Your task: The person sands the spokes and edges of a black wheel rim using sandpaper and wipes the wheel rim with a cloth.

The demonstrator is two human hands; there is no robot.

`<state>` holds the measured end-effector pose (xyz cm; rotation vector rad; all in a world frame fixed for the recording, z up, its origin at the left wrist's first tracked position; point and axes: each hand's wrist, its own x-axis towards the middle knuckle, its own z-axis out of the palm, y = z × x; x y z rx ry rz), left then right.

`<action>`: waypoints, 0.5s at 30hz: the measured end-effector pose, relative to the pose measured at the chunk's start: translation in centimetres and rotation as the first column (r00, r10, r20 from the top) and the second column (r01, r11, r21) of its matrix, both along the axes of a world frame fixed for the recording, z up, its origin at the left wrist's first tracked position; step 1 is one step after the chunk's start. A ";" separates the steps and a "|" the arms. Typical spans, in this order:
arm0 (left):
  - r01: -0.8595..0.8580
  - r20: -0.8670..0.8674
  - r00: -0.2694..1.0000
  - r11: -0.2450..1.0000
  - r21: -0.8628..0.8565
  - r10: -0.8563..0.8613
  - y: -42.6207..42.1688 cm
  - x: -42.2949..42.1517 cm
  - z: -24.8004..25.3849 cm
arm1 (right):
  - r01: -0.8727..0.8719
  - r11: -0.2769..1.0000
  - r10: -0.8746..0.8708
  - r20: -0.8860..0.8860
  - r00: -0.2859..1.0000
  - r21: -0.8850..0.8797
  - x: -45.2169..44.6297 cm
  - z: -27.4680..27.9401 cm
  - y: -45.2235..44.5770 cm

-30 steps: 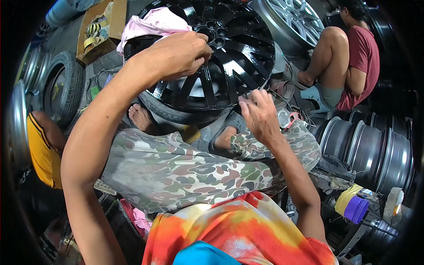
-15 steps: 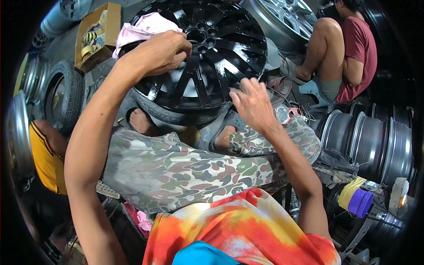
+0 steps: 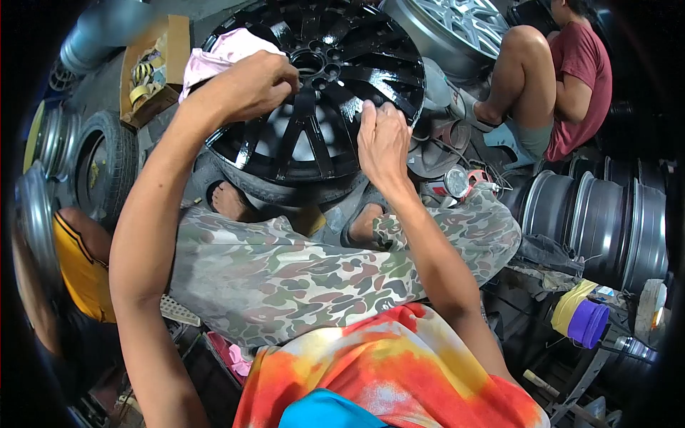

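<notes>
A glossy black multi-spoke wheel rim (image 3: 305,128) lies face up on a tire (image 3: 292,191) in front of me. My left hand (image 3: 265,82) is over the rim's left part, its fingers curled closed; what they hold, if anything, is hidden. A pale pink cloth (image 3: 227,53) lies on the rim's upper left edge, just behind that hand. At the rim's right side is my right hand (image 3: 384,139), fingers bent together at the spokes; I cannot make out anything in them.
An open cardboard box (image 3: 177,60) with tape rolls stands upper left, near a loose tire (image 3: 107,160). A silver wheel (image 3: 446,36) lies upper right beside a seated person (image 3: 581,78). Dark rims (image 3: 592,214) line the right. A can (image 3: 455,181) stands beside my knee.
My right hand has moved up and left onto the rim's right side, and its fingers have drawn together. My left hand has shifted left in view, along with the rim.
</notes>
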<state>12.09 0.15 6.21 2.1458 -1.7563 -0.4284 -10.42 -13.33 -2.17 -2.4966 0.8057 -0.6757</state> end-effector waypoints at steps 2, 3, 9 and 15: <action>0.040 0.026 0.999 0.998 -0.040 -0.039 0.0 0.2 -0.2 | -0.116 0.990 0.115 -0.017 0.993 -0.081 -1.2 0.3 0.0; 0.036 0.030 0.999 0.998 -0.049 -0.035 -0.2 0.3 -0.2 | -0.217 0.967 0.206 -0.092 0.974 -0.135 -3.2 0.7 -0.5; -0.015 0.021 1.000 1.000 -0.001 0.015 0.5 1.1 -1.1 | -0.641 0.641 0.472 -0.442 0.763 -0.422 -7.0 3.7 -7.0; -0.056 -0.027 0.998 0.998 -0.020 0.056 1.0 0.4 -0.5 | -0.825 0.283 0.574 -0.603 0.555 -0.490 0.5 5.6 -10.3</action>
